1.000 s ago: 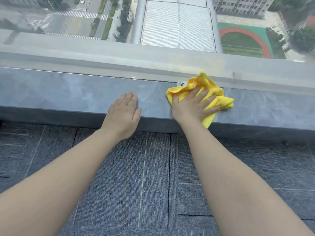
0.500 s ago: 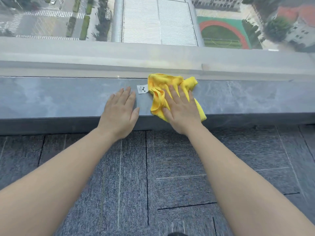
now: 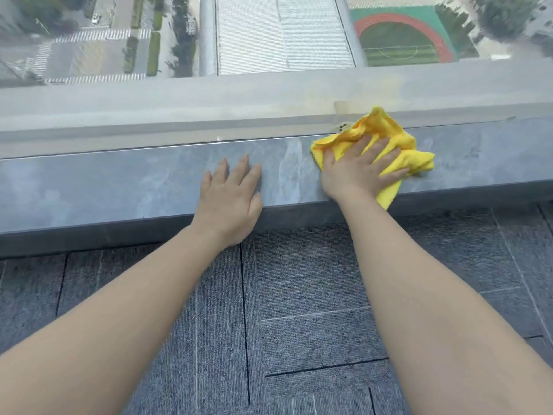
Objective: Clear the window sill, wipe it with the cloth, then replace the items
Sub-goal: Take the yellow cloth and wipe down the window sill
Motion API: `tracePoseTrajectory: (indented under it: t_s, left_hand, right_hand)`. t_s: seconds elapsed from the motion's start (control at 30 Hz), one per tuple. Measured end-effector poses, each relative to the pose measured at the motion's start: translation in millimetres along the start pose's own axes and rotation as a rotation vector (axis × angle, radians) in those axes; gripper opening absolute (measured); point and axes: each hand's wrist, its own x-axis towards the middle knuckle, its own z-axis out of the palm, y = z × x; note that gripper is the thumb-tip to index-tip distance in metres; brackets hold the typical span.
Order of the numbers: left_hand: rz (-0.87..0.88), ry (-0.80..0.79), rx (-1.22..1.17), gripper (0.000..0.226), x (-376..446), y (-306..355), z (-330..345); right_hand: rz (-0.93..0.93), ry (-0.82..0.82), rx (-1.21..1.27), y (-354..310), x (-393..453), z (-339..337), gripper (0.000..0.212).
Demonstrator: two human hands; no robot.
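On the bare sill (image 3: 119, 187), clearing looks done and wiping is underway: the right hand (image 3: 356, 172) presses flat on the cloth (image 3: 410, 158), left hand (image 3: 230, 199) open, items unseen.

— What lies beyond the window glass (image 3: 89, 55)?
— A striped crosswalk (image 3: 92, 34) at left, a ribbed grey roof (image 3: 281, 31) centre, a green sports field (image 3: 401, 40) at right.
— And nearer than the glass?
— Grey carpet tiles (image 3: 299, 295).
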Motion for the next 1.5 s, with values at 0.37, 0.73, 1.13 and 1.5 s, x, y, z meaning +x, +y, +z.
tracePoseTrajectory:
  t_s: [0.37, 0.73, 1.13, 1.5]
  left_hand:
    - [-0.005, -0.086, -0.055, 0.067, -4, 23, -14]
    - [0.178, -0.126, 0.005, 0.070, 22, 44, 11]
    - [0.172, 0.009, 0.130, 0.049, 29, 49, 14]
    - [0.018, 0.196, -0.071, 0.057, 33, 104, 23]
  right_hand:
    - [-0.547, -0.056, -0.103, 7, -30, 8, 0.056]
    - [-0.123, -0.122, -0.160, 41, -22, -11, 0.071]
    - [0.029, -0.055, -0.001, 22, 8, -8, 0.070]
    - [-0.805, -0.052, -0.234, 97, 14, -11, 0.072]
